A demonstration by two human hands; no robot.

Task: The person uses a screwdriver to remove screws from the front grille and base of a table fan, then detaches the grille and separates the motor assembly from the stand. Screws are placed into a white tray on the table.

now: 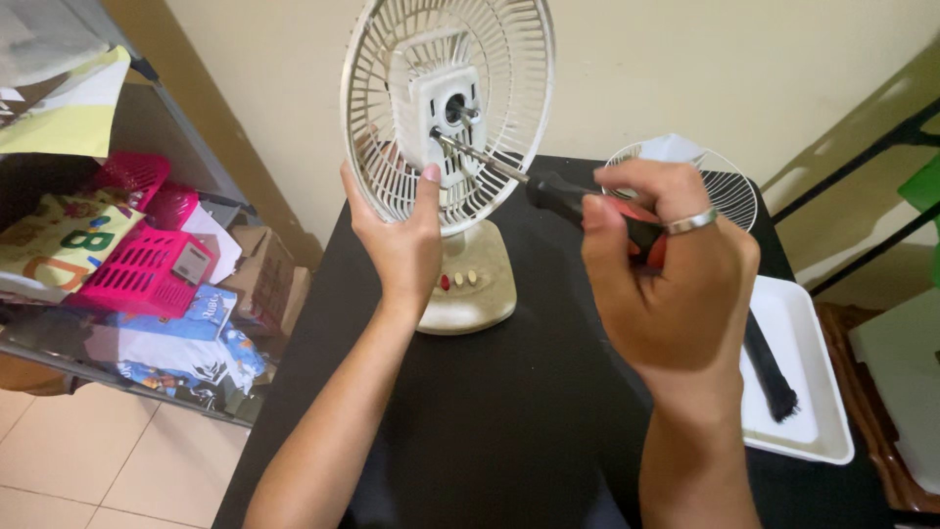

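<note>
White fan grille steadied by left hand. Right hand, grip wrapped around screwdriver, works a hub screw; next needs steady turning.

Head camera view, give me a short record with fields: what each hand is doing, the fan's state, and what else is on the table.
left hand: grips the rim of the rear fan guard
right hand: holds a screwdriver, tip at the guard's centre plate
fan: upright on its base, no blades visible
table: black
also there: loose front guard, white tray with a black brush
</note>
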